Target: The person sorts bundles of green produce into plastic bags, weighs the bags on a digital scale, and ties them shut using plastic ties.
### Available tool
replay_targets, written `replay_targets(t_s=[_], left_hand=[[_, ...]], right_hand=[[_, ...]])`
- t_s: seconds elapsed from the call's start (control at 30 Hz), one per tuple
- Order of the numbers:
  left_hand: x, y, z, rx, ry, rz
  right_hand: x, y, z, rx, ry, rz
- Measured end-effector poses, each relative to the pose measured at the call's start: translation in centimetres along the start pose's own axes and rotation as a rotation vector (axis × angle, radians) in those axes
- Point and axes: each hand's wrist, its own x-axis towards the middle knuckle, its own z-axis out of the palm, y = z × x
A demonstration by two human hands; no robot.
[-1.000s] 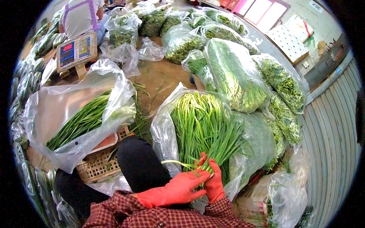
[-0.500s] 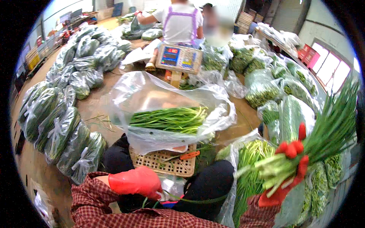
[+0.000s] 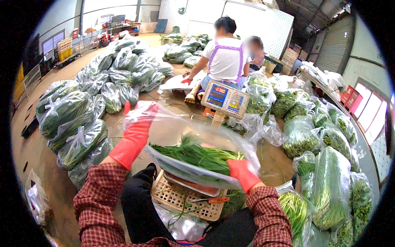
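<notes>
A clear plastic bag (image 3: 193, 173), spread wide in front of me, holds long green leafy stalks (image 3: 185, 153), with dark leaf tips at the left and paler ends at the right. My left hand (image 3: 139, 129), in a red rubber glove, is closed on the bag's raised upper left edge. At the bag's right end is my right hand (image 3: 243, 175), also red-gloved, against the bag and by the pale stalk ends; its fingers are hidden. Beneath the bag, a tray-like platform (image 3: 210, 189) rests on a beige plastic basket (image 3: 162, 190). An orange-handled knife (image 3: 218, 200) lies on the basket.
A digital scale display (image 3: 225, 99) stands beyond the bag. Filled vegetable bags (image 3: 72, 111) heap at the left, more (image 3: 302, 133) at the right. An open bag of pale stalks (image 3: 294, 210) stands beside my right knee. A person in white (image 3: 226, 57) sits ahead; another is behind.
The bunch in my right hand at the far right now appears among the stalks in the bag. My left hand has risen from my lap to the bag's edge. The view has shifted.
</notes>
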Motion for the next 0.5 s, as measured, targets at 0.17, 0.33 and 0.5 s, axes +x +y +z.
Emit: replay_targets(t_s=[0.17,0.33,0.5], left_hand=[[-0.1,-3.2,-6.1,-0.740,-0.106,0.059],[-0.6,-2.3,-7.4,-1.102,-0.136,0.016],[-3.1,-4.6,-12.0,-1.553,0.368,0.107]], right_hand=[[-0.3,-1.0,-1.2,0.065,0.188,-0.173],[-3.7,-2.1,-7.8,0.048,0.590,-0.480],[-9.6,-3.3,-10.8,0.814,0.672,-0.208]])
